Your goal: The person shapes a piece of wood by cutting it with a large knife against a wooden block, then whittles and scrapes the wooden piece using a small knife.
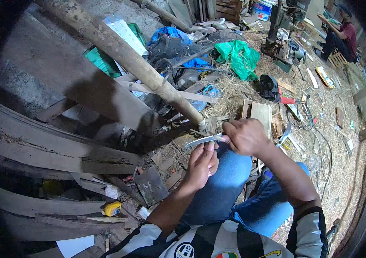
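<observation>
A thin, pale, blade-like strip (202, 141) lies across both hands above the person's knee. My left hand (202, 162) has its fingertips pressed against the strip from below. My right hand (246, 136) is curled closed around the strip's right end, which its fingers hide. Under the hands is the blue-jeaned knee (230, 170). Whether the strip has a handle cannot be made out.
A thick pole (127, 51) slants in from the upper left. Wooden planks (58, 150) fill the left side. A red power tool (284, 99) with a cable lies at right. A green bag (239, 60) lies ahead; another person (347, 36) sits at upper right.
</observation>
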### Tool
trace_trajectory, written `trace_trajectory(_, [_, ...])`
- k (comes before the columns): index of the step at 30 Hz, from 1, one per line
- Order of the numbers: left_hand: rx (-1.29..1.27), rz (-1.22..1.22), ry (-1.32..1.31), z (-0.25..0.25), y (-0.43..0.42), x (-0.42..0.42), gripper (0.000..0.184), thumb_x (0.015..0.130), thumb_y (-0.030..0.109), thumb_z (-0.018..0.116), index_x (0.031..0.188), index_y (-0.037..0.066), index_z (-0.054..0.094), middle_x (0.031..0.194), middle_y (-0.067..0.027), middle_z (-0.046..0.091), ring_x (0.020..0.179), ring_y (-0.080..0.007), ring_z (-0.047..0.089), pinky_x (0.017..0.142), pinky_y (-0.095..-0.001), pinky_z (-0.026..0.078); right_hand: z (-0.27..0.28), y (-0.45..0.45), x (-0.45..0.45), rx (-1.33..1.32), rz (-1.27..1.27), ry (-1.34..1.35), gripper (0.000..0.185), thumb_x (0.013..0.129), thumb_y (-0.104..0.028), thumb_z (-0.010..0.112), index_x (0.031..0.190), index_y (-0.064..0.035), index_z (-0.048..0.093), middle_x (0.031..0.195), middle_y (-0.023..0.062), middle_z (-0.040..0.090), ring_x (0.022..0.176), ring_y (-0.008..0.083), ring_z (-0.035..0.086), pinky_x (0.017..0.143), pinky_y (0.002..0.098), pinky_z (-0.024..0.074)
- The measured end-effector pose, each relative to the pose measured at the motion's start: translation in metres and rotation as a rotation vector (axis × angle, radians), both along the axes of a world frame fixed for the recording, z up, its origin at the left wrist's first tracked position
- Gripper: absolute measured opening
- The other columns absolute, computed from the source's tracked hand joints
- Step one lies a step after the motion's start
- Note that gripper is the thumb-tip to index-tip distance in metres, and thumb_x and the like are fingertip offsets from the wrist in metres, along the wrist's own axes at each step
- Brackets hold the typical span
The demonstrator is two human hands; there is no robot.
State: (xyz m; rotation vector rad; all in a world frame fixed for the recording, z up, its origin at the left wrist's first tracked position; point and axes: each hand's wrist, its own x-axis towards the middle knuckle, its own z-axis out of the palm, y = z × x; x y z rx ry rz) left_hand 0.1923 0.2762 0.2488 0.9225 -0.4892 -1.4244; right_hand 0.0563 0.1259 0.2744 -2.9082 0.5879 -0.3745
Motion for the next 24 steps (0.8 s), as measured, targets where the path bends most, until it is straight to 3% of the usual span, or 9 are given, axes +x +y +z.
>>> trace_trajectory(6, [0.074, -0.015, 0.076, -0.002, -0.008, -0.002, 0.028, 0.104, 0.036, 0.046, 0.103, 0.008, 0.049, 0.058, 0.0054, 0.032, 0.041, -0.0041, 0.028, 0.036, -0.0209, 0.024, -0.004, -0.008, -0.005, 0.041, -0.042, 0.066, 0.025, 0.085, -0.032, 0.058, 0.087, -0.0073, 0.052, 0.072, 0.0102, 0.059, 0.072, 0.0331, 0.064, 0.059, 0.0465, 0.0501])
trace_trajectory(8, [0.094, -0.021, 0.101, -0.001, -0.007, -0.003, 0.028, 0.104, 0.036, 0.047, 0.103, 0.008, 0.050, 0.058, 0.0053, 0.032, 0.041, -0.0041, 0.028, 0.036, -0.0210, 0.024, -0.006, -0.011, -0.005, 0.055, -0.068, 0.123, 0.023, 0.086, -0.032, 0.057, 0.093, -0.0101, 0.058, 0.076, 0.0126, 0.063, 0.074, 0.0349, 0.065, 0.061, 0.0480, 0.0503])
trace_trajectory(10, [0.071, 0.037, 0.145, -0.002, -0.002, -0.003, 0.024, 0.104, 0.030, 0.047, 0.106, 0.007, 0.052, 0.057, 0.0052, 0.032, 0.040, -0.0057, 0.028, 0.036, -0.0217, 0.024, -0.029, -0.033, -0.017, 0.120, -0.226, 0.268, 0.024, 0.091, -0.033, 0.054, 0.102, -0.0140, 0.063, 0.081, 0.0168, 0.066, 0.076, 0.0386, 0.065, 0.063, 0.0500, 0.0503])
trace_trajectory(12, [0.007, 0.029, 0.111, -0.004, 0.023, 0.006, 0.023, 0.104, 0.030, 0.046, 0.107, 0.007, 0.052, 0.057, 0.0047, 0.032, 0.040, -0.0061, 0.029, 0.036, -0.0215, 0.025, -0.049, -0.110, -0.069, 0.044, -0.640, 0.064, 0.028, 0.092, -0.036, 0.051, 0.089, -0.0085, 0.059, 0.072, 0.0196, 0.065, 0.069, 0.0404, 0.065, 0.060, 0.0513, 0.0494])
trace_trajectory(14, [0.020, 0.016, 0.148, -0.010, 0.039, 0.016, 0.024, 0.104, 0.030, 0.047, 0.107, 0.007, 0.051, 0.057, 0.0034, 0.033, 0.040, -0.0073, 0.030, 0.036, -0.0221, 0.026, -0.021, -0.105, -0.088, 0.138, -0.672, 0.062, 0.030, 0.095, -0.036, 0.049, 0.091, -0.0075, 0.059, 0.072, 0.0212, 0.064, 0.070, 0.0420, 0.064, 0.061, 0.0535, 0.0468])
trace_trajectory(17, [0.046, 0.032, 0.056, -0.001, 0.030, 0.011, 0.025, 0.105, 0.032, 0.045, 0.111, 0.008, 0.048, 0.060, 0.0013, 0.038, 0.042, -0.0072, 0.034, 0.036, -0.0219, 0.027, -0.013, -0.054, -0.063, 0.118, -0.434, -0.054, 0.028, 0.095, -0.036, 0.054, 0.098, -0.0079, 0.058, 0.076, 0.0223, 0.063, 0.075, 0.0447, 0.061, 0.065, 0.0522, 0.0469])
trace_trajectory(18, [0.059, 0.056, -0.010, 0.006, 0.025, 0.008, 0.026, 0.105, 0.033, 0.043, 0.112, 0.008, 0.046, 0.063, 0.0007, 0.041, 0.043, -0.0060, 0.035, 0.036, -0.0215, 0.027, 0.026, -0.021, -0.042, 0.272, -0.380, -0.047, 0.030, 0.095, -0.036, 0.054, 0.101, -0.0059, 0.057, 0.081, 0.0231, 0.063, 0.078, 0.0448, 0.061, 0.067, 0.0520, 0.0467])
trace_trajectory(19, [0.045, 0.035, 0.039, 0.007, 0.021, 0.010, 0.025, 0.105, 0.033, 0.045, 0.114, 0.010, 0.044, 0.065, 0.0006, 0.043, 0.045, -0.0059, 0.037, 0.038, -0.0208, 0.027, 0.028, -0.009, -0.033, 0.329, -0.256, -0.108, 0.030, 0.096, -0.034, 0.054, 0.102, -0.0041, 0.057, 0.084, 0.0238, 0.063, 0.080, 0.0449, 0.061, 0.068, 0.0524, 0.0464])
trace_trajectory(24, [0.004, -0.002, 0.062, 0.012, 0.013, 0.014, 0.018, 0.102, 0.030, 0.051, 0.102, 0.012, 0.047, 0.067, 0.0035, 0.043, 0.047, -0.0044, 0.039, 0.039, -0.0196, 0.028, 0.052, 0.025, -0.011, 0.421, 0.035, -0.089, 0.029, 0.090, -0.029, 0.061, 0.092, -0.0010, 0.053, 0.082, 0.0234, 0.061, 0.077, 0.0454, 0.061, 0.067, 0.0525, 0.0473])
